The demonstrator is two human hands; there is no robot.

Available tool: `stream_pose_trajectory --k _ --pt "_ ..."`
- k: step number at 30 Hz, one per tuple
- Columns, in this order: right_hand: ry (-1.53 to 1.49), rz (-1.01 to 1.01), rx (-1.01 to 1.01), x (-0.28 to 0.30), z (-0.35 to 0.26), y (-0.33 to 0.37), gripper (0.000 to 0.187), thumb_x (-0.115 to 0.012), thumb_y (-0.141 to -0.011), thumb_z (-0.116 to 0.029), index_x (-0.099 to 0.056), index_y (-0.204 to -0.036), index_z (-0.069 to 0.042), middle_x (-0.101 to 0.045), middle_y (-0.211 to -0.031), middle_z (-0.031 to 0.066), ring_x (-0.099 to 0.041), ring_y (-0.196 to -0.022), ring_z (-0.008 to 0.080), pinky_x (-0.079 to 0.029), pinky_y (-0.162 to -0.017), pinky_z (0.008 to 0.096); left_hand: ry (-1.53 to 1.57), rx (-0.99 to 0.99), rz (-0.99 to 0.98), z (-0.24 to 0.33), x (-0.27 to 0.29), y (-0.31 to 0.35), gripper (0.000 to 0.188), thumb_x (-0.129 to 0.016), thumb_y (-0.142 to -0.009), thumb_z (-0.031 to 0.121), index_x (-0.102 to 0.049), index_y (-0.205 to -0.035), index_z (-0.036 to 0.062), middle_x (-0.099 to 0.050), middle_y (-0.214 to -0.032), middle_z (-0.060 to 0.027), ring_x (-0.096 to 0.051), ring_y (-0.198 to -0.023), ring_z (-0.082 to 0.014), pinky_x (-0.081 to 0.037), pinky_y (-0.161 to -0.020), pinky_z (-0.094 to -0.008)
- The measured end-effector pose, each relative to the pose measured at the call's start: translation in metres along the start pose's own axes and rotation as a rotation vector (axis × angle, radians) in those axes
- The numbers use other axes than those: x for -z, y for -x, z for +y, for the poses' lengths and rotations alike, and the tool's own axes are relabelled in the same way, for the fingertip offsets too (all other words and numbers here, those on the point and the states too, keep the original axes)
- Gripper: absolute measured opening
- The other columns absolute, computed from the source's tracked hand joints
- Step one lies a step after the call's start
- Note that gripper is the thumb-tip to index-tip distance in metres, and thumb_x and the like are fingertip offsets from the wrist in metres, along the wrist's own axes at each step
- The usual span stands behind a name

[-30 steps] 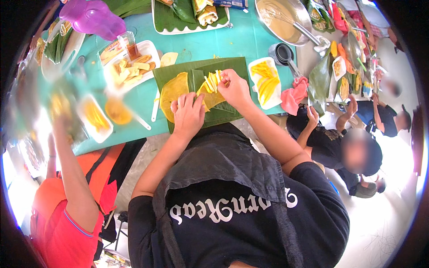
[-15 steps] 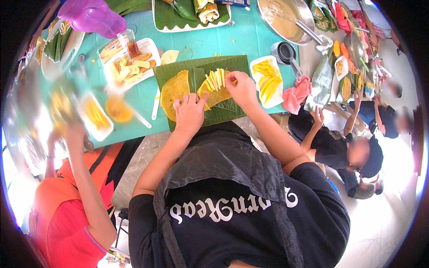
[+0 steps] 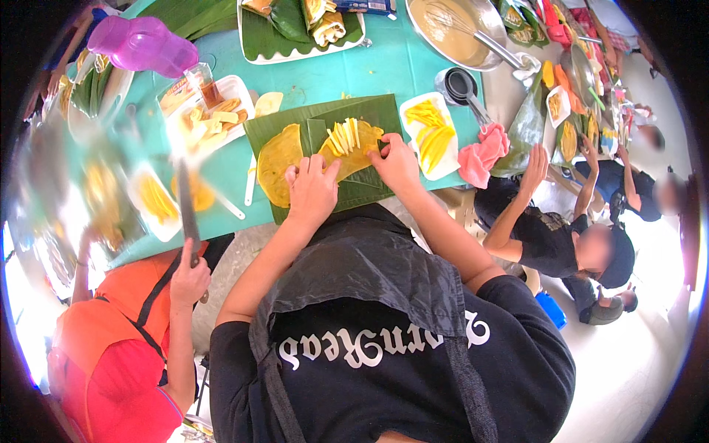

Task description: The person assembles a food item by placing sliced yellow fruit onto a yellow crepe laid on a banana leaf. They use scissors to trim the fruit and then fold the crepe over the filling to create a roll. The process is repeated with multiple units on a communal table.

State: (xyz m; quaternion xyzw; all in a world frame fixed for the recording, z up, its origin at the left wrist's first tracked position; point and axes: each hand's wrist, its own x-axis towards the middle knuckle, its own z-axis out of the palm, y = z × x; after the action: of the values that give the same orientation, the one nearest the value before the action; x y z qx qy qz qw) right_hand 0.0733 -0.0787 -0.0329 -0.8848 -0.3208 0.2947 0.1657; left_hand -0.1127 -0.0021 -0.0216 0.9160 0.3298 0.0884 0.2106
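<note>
On a green banana leaf point(image 3: 373, 186) lie a plain yellow crepe point(image 3: 277, 164) at left and a second yellow crepe point(image 3: 354, 164) at right, topped with a row of pale yellow strips point(image 3: 343, 137). My left hand point(image 3: 313, 189) rests over the near left edge of the second crepe, its fingers bent and its thumb on that edge. At the opposite edge, my right hand point(image 3: 397, 164) pinches the crepe's right side between thumb and fingers.
Right of the leaf stand a white tray of mango strips point(image 3: 436, 144), black measuring cups point(image 3: 461, 85) and a pink cloth point(image 3: 484, 155). A batter bowl point(image 3: 413, 33) sits at the back. At left, a co-worker holds up a knife point(image 3: 188, 214) near the table edge.
My right hand has gone from beside the strips to the crepe's right edge. My left hand stays on the crepe. The co-worker at left has brought a knife up into view.
</note>
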Motion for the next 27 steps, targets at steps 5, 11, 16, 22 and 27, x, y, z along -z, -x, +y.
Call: stream_pose_trajectory --k 5,11,16,22,27 --pt "-0.032 0.071 0.094 -0.012 0.002 0.002 0.037 -0.069 -0.078 -0.019 -0.053 -0.109 -0.006 -0.063 -0.084 0.0121 -0.062 -0.082 0.0331 -0.050 -0.072 0.0445 -0.004 -0.033 -0.005 0.004 -0.003 -0.003 0.031 -0.067 -0.075 0.013 -0.067 -0.106 0.0169 -0.051 -0.091 -0.0038 -0.052 -0.092 -0.0225 -0.034 -0.077 -0.0423" --pt "0.001 0.138 0.229 -0.016 -0.001 0.006 0.029 -0.065 -0.080 -0.014 -0.055 -0.106 -0.007 -0.060 -0.090 0.0160 -0.061 -0.087 0.0366 -0.050 -0.074 0.0456 0.012 -0.040 -0.074 0.009 -0.002 -0.003 0.034 -0.067 -0.075 0.016 -0.065 -0.109 0.0148 -0.052 -0.094 -0.0043 -0.050 -0.096 -0.0231 -0.033 -0.080 -0.0430" --pt "-0.007 0.181 0.320 -0.018 0.001 0.009 0.024 -0.063 -0.080 -0.012 -0.058 -0.103 -0.005 -0.059 -0.096 0.0178 -0.060 -0.090 0.0376 -0.050 -0.077 0.0454 0.033 -0.056 -0.047 0.007 -0.005 -0.001 0.031 -0.067 -0.075 0.016 -0.066 -0.106 0.0131 -0.052 -0.093 -0.0037 -0.051 -0.094 -0.0222 -0.033 -0.080 -0.0426" --pt "-0.061 0.149 0.530 -0.014 0.015 0.006 0.020 -0.063 -0.080 -0.010 -0.064 -0.099 -0.001 -0.061 -0.096 0.0170 -0.060 -0.092 0.0365 -0.050 -0.081 0.0432 0.065 -0.137 0.005 0.014 -0.009 -0.005 0.027 -0.067 -0.077 0.016 -0.067 -0.104 0.0122 -0.055 -0.090 -0.0024 -0.053 -0.092 -0.0207 -0.035 -0.080 -0.0423" --pt "-0.003 0.005 0.693 0.001 0.029 -0.007 0.021 -0.059 -0.080 -0.004 -0.066 -0.099 0.000 -0.062 -0.094 0.0177 -0.061 -0.092 0.0357 -0.051 -0.082 0.0421 0.045 -0.179 0.050 0.027 -0.012 -0.012 0.021 -0.068 -0.078 0.020 -0.066 -0.096 0.0113 -0.057 -0.089 -0.0016 -0.055 -0.089 -0.0204 -0.036 -0.079 -0.0427"
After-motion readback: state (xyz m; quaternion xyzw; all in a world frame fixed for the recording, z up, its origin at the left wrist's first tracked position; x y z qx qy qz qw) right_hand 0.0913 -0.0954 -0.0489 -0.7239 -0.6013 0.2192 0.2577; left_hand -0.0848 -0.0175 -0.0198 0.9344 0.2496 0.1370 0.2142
